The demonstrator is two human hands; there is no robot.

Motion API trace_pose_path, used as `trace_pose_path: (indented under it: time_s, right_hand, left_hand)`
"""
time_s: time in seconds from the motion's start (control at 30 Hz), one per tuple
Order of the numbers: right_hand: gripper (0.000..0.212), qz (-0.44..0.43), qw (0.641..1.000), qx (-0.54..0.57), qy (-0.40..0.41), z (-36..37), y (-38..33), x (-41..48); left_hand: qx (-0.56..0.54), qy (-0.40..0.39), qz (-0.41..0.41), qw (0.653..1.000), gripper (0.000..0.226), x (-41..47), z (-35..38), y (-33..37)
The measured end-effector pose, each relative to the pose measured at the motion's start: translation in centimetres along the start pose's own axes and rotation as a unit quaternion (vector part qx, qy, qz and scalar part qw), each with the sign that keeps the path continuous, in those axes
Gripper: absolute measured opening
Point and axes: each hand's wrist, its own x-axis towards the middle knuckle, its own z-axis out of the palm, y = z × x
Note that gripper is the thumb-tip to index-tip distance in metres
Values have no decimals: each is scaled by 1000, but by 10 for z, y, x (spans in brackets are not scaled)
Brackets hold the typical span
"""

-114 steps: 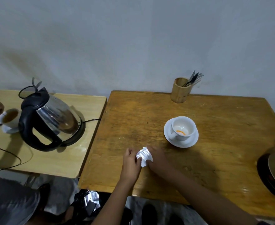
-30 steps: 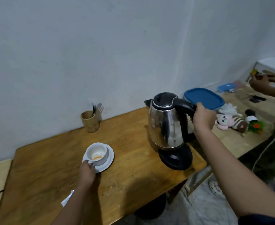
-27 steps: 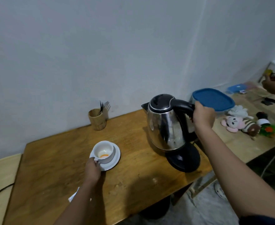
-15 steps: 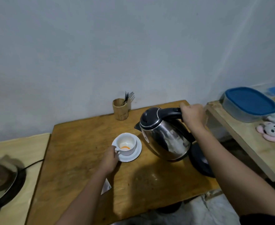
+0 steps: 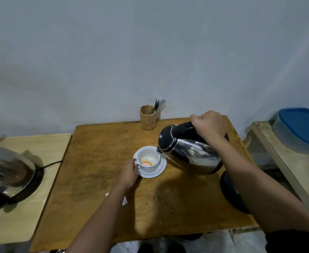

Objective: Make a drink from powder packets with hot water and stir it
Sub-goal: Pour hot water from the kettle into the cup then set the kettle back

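Right hand (image 5: 208,126) is gripping the kettle (image 5: 188,152) handle, tipping spout over the cup (image 5: 148,159) on its saucer (image 5: 159,172) mid-table, left hand (image 5: 129,172) is pinching the cup handle; pour step starting, next likely needing more tilt, slow stream onto orange powder (image 5: 147,162)

Steel kettle (image 5: 190,156) tilted, spout over white cup (image 5: 148,159) with orange powder (image 5: 147,163), on saucer (image 5: 157,172).

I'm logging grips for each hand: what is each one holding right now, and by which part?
Right hand grips the kettle by its black handle. Left hand holds the white cup at its handle side.
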Motion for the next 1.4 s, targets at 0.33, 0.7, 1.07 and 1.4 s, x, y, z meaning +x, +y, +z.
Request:
trace_pose_path:
  time_s: [0.33, 0.7, 1.07, 1.4]
  right_hand:
    - [39, -87, 994, -67, -29, 11, -16, 6]
    - [38, -114, 988, -95, -31, 16, -26, 4]
    - [41, -140, 983, -113, -39, 25, -32, 1]
    - [40, -139, 983, -112, -43, 29, -33, 3]
  left_hand:
    - [0, 9, -21, 1000, 30, 2, 3, 3]
    - [8, 12, -40, 999, 33, 1, 1, 3]
    - [8, 2, -33, 999, 33, 3, -1, -2]
    - [0, 0, -37, 999, 32, 6, -1, -4]
